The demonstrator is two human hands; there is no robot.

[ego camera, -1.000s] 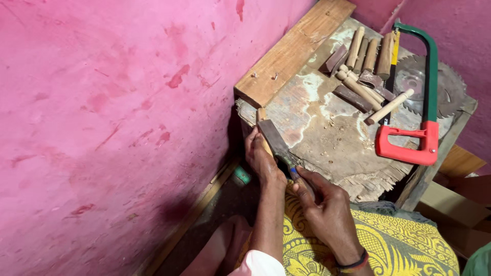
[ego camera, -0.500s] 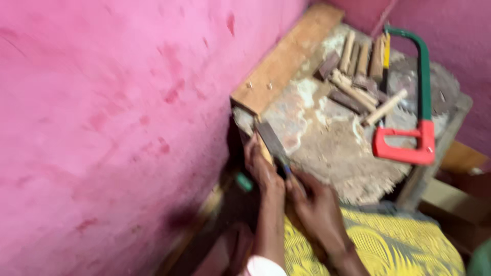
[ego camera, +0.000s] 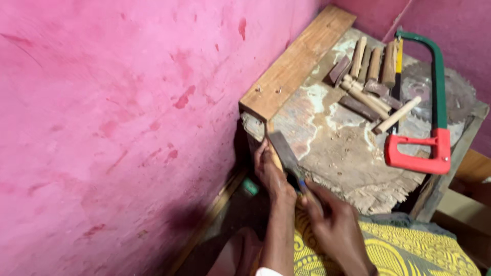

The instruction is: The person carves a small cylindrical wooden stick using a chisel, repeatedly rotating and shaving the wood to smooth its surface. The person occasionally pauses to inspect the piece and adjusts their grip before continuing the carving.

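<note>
A worn wooden workbench (ego camera: 337, 153) fills the upper right of the frame. On it lie a wooden plank (ego camera: 296, 64) along its left edge, short wooden pegs (ego camera: 368, 76) near the top, a circular saw blade (ego camera: 455, 92) at far right, and a hacksaw (ego camera: 429, 112) with a red handle.

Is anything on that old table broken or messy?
Yes. The table top is worn, with pale patches, and its near edge is ragged and splintered. Short wooden pieces lie in a loose heap at the back, beside a hacksaw. The left hand and right hand work a flat blade at the corner.

Bare forearms; yellow patterned cloth (ego camera: 409, 250) over lap
</note>
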